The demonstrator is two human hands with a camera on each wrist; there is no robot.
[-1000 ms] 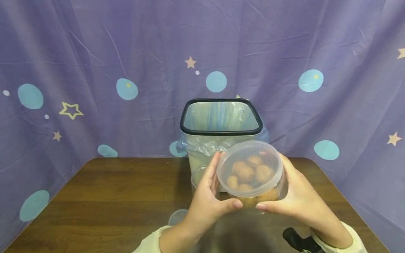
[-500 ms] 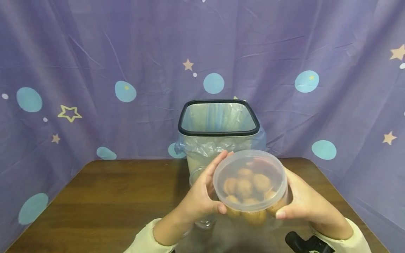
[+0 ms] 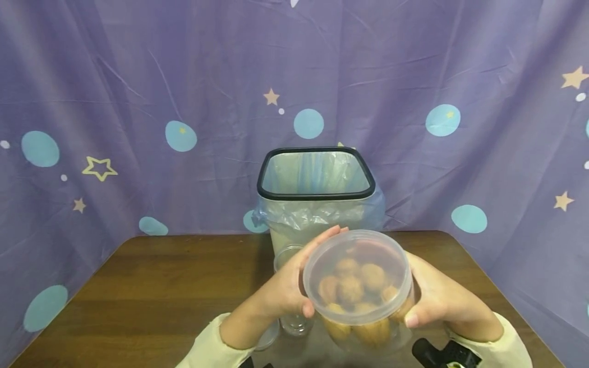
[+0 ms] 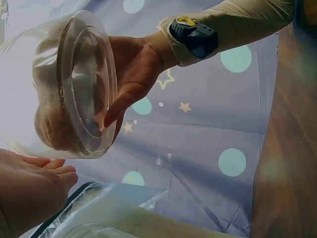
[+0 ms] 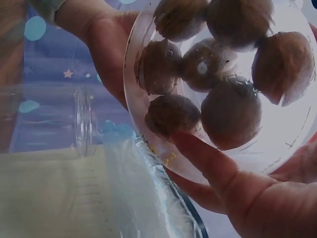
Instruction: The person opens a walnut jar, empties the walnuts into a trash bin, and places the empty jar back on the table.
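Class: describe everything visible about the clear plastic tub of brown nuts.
The round clear plastic tub wears a round frosted plastic lid that looks closed. Brown, rounded, walnut-like nuts show through. Held above the brown wooden table, before a pale black-rimmed bin, it is tilted, lid toward the person, with the left grip and right grip on opposite sides.

Left hand (image 3: 287,290) facing right hand (image 3: 432,294), thumbs (image 3: 420,313) apart, forearms (image 3: 478,320) angled inward
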